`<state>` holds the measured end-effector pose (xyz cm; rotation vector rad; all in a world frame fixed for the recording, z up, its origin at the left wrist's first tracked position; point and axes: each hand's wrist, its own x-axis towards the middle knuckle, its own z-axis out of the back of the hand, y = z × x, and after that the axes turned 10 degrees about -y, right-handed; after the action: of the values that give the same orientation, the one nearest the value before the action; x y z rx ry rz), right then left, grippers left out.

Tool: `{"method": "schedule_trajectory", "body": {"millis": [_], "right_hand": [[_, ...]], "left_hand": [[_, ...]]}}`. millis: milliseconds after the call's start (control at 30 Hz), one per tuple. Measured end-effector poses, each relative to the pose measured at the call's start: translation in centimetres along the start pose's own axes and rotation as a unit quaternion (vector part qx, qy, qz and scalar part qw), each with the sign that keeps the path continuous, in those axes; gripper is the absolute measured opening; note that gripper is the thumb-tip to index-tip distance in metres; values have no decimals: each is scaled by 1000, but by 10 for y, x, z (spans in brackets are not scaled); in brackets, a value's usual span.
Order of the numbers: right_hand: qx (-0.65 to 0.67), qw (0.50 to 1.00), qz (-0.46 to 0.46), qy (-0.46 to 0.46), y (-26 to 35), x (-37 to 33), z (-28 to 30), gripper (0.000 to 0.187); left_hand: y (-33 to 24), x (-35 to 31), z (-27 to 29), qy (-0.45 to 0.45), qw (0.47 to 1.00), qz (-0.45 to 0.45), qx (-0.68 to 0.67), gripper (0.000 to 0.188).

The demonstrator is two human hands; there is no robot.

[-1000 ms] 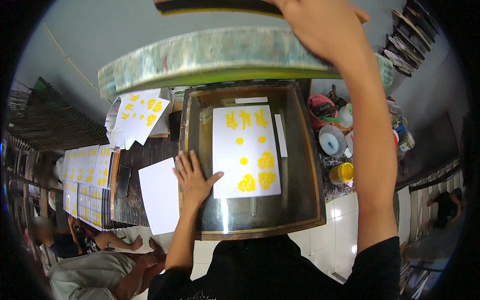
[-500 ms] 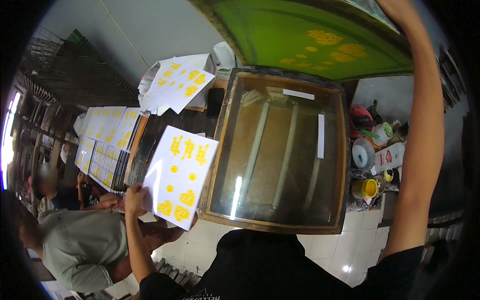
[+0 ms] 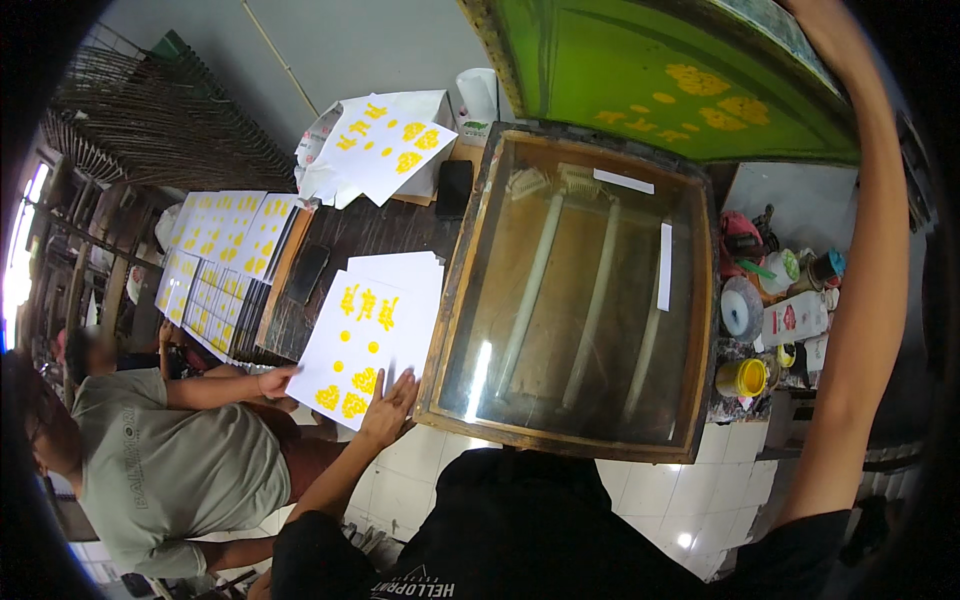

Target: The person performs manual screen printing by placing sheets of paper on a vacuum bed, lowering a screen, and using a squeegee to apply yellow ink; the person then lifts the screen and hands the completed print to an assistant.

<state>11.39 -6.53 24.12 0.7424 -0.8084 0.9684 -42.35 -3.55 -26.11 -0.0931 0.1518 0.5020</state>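
Observation:
A white sheet printed in yellow [image 3: 370,345] lies over a stack of white paper [image 3: 405,272] left of the glass-topped table. My left hand [image 3: 388,408] is at its lower right edge, fingers stretched out, not gripping it. A co-worker's hand [image 3: 278,382] touches the sheet's lower left edge. Up at the top right, my right hand [image 3: 825,22] holds the edge of a raised green printing screen [image 3: 600,95] bearing yellow patterns; its fingertips are partly out of view. The glass table top [image 3: 545,290] has two white strips on it and light tubes beneath.
Printed sheets [image 3: 385,140] lie on a bag at the back, by a dark phone [image 3: 454,188]. Rows of yellow prints [image 3: 225,235] stand at the far left. Right of the glass are a yellow ink tub [image 3: 741,379] and several containers. A co-worker [image 3: 170,470] stands on the left.
My left hand has released the printed sheet's left edge and moved to its lower right. The co-worker's hand has come to the sheet's left edge. My right hand keeps holding the screen up.

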Motion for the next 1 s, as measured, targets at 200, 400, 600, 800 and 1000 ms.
{"method": "schedule_trajectory", "body": {"millis": [200,400,600,800,1000], "right_hand": [[-5,999,44,-11,2,-13,7,35],[13,999,34,22,-9,5,5,35],[-3,999,15,48,-12,7,16,35],[31,997,5,73,-10,10,7,36],[54,994,30,91,-31,17,13,39]], "left_hand": [[-10,6,62,-153,893,247,-344,35],[-111,31,149,-235,841,131,-469,36],[-87,122,140,-243,919,86,-298,60],[-71,258,118,-214,972,90,-38,67],[-187,384,126,-243,964,-82,-75,65]]}}
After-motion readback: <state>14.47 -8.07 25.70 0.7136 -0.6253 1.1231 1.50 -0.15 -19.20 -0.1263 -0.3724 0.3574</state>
